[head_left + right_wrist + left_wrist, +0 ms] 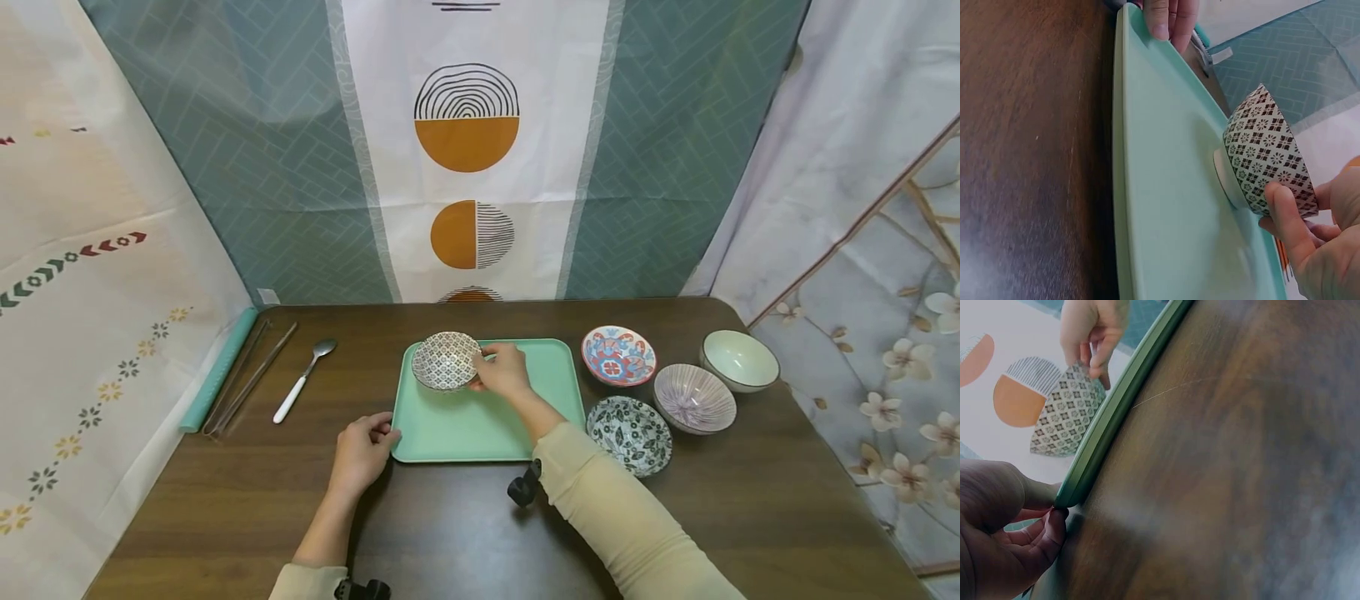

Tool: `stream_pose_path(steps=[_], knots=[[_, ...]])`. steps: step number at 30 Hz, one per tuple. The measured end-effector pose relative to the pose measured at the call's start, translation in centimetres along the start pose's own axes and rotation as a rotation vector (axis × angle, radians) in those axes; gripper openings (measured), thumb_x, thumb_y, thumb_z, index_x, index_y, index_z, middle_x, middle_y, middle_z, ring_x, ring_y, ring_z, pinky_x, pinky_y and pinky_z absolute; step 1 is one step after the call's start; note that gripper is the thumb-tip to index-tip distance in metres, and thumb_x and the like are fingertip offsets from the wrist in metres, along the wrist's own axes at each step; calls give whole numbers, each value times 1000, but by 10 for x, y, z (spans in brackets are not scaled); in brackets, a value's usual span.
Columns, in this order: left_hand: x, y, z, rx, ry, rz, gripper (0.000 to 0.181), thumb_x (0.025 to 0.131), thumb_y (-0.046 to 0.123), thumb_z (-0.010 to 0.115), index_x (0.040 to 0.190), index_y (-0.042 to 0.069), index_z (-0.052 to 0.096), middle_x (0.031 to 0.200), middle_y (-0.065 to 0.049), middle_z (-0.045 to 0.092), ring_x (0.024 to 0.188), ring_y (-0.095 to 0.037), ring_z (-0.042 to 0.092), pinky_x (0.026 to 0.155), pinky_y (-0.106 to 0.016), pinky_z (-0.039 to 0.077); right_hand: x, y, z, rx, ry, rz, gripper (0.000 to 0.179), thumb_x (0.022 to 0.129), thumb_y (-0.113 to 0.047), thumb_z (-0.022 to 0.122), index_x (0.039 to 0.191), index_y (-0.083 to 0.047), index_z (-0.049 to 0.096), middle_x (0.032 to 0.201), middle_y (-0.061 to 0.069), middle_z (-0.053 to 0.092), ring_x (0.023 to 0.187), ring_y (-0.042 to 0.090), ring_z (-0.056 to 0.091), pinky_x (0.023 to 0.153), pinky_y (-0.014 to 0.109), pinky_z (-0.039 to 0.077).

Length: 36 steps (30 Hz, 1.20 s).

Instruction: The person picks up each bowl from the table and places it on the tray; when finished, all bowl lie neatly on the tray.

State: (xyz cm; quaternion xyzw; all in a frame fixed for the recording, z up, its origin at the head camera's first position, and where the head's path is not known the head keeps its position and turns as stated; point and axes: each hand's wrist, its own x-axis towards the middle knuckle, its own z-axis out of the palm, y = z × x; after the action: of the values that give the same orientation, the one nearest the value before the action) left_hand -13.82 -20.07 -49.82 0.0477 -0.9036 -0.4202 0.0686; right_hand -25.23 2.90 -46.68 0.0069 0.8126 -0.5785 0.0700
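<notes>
The left hand (362, 450) pinches the green tray's (480, 425) near left corner, fingertips partly hidden. The right hand (502, 371) pinches the patterned bowl's (446, 361) rim at the tray's far left corner. The tray's near half is bare.

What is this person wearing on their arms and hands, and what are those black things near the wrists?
Both hands are bare: the left hand and right hand show no gloves, and no rings are visible. Each arm has a long cream-beige sleeve that stops short of the wrist. A small black device sits by the right forearm and another by the left, likely the wrist camera mounts.
</notes>
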Motion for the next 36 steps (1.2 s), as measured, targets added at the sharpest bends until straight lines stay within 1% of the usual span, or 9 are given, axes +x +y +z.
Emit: stream_pose_path(steps=[4,7,11,17,20,22,26,31,36], knots=[[0,-2,1,6,3,14,27,88,2,76,113,-8,72,88,-10,68,78,-21,64,67,-29,52,2,2,6,158,-55,39,40,105,-18,58,138,4,56,95,20,74,70,26,75,67,35,60],[1,-2,0,8,12,26,26,87,1,77,112,-8,73,87,-11,68,77,-21,64,67,-30,52,2,2,10,271,-122,47,44,106,-16,55,144,4,49,114,25,69,82,29,75,73,34,60],[0,-2,0,2,26,39,25,87,1,77,110,-8,73,85,-10,67,74,-20,63,64,-29,52,1,2,13,340,-229,30,49,107,-10,50,152,5,37,132,28,60,100,30,73,81,32,59],[1,-3,0,-4,22,29,25,87,1,77,110,-8,73,86,-10,68,75,-21,63,66,-30,52,2,3,18,451,-414,17,54,108,-4,45,157,5,24,150,28,44,132,37,52,101,35,49],[1,-2,0,-6,10,20,26,87,1,77,111,-8,73,87,-10,68,78,-22,64,68,-30,52,0,4,19,453,-453,23,54,108,-5,43,157,5,22,156,27,35,140,38,43,106,38,45],[0,-2,0,-5,6,16,26,88,2,77,112,-7,73,88,-11,69,79,-22,64,68,-30,53,-2,4,18,430,-451,25,55,109,-7,44,157,5,22,158,26,32,142,38,39,108,40,44],[0,-2,0,-9,5,11,27,88,2,76,113,-8,72,89,-11,69,79,-23,64,68,-30,53,-7,6,13,351,-416,17,55,109,-11,46,158,3,24,156,26,35,143,39,37,110,44,42],[0,-2,0,-16,-8,-9,28,89,4,76,114,-7,72,91,-11,69,81,-23,64,68,-29,52,-14,9,4,298,-347,11,53,108,-11,49,155,3,31,147,26,47,137,38,46,107,44,44],[0,-5,-1,-26,-29,-3,30,89,4,76,116,-8,71,92,-11,69,84,-23,65,70,-28,53,-23,6,-12,224,-269,-48,50,106,-13,52,151,4,39,141,25,55,128,35,56,104,43,47]])
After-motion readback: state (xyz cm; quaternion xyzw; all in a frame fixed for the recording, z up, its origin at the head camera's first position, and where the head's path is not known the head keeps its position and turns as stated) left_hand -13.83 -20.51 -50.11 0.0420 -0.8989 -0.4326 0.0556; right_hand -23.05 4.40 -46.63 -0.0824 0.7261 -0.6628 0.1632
